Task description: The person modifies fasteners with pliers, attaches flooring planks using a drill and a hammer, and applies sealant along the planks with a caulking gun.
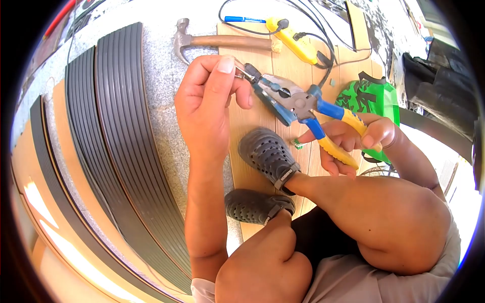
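Note:
My right hand (361,139) grips a pair of pliers (298,98) by its blue-and-yellow handles, which are spread apart. The pliers' jaws point up and left toward my left hand (212,96). Thumb and fingers of that hand are pinched on a thin metal piece (241,71) beside the jaw tips; its exact kind is too small to make out. Behind the pliers lies a dark-and-blue object (278,112), partly covered. A small green piece (297,144) shows near my right fingertips; I cannot tell whether it is touched.
A claw hammer (230,42) lies beyond my left hand. Nearby are a yellow power strip (293,41) with black cords and a blue marker (245,19). Dark grooved panels (121,101) stretch along the left. A green bag (371,103) sits right, and my clogs (265,154) rest on wooden boards.

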Available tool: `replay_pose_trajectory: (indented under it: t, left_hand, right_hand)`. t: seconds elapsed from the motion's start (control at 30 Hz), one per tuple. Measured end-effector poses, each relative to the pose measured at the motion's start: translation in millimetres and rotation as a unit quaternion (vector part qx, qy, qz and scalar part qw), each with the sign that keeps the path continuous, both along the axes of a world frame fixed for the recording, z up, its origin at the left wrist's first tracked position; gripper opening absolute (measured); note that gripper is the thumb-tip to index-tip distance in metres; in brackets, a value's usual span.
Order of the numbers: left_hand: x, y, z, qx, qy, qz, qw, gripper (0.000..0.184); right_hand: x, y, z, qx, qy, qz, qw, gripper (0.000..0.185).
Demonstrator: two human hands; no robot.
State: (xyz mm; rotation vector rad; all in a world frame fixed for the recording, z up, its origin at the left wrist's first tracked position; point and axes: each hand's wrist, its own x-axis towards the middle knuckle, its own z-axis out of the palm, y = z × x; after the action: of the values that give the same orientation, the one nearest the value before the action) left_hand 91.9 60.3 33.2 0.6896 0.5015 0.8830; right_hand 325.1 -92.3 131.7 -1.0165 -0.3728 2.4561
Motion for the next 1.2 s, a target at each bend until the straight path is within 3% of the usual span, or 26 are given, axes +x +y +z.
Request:
replay_pose_trajectory:
  t: [0.33, 0.97, 1.07, 1.1, 1.17, 1.2]
  left_hand:
    - [2, -3, -2, -0.013, 0.021, 0.017, 1.000, 0.017]
    - [9, 0, -10, -0.065, 0.018, 0.000, 0.998, 0.022]
    - [11, 0, -9, -0.042, 0.021, -0.015, 0.999, 0.022]
    - [12, -1, -9, -0.042, 0.016, -0.014, 0.999, 0.022]
    - [14, -1, -10, -0.043, 0.012, -0.016, 0.999, 0.022]
    - [14, -1, -10, -0.035, 0.015, -0.021, 0.999, 0.022]
  right_hand:
    - [10, -17, -15, 0.027, -0.116, -0.038, 0.992, 0.094]
    - [17, -37, -25, 0.018, -0.182, -0.023, 0.983, 0.080]
    - [15, -47, -30, 0.078, -0.350, 0.070, 0.931, 0.068]
    - [13, -47, -31, 0.077, -0.350, 0.069, 0.931, 0.068]
    - [7, -50, -33, 0.153, -0.496, 0.229, 0.824, 0.068]
    - [7, -60, -39, 0.173, -0.504, 0.220, 0.817, 0.069]
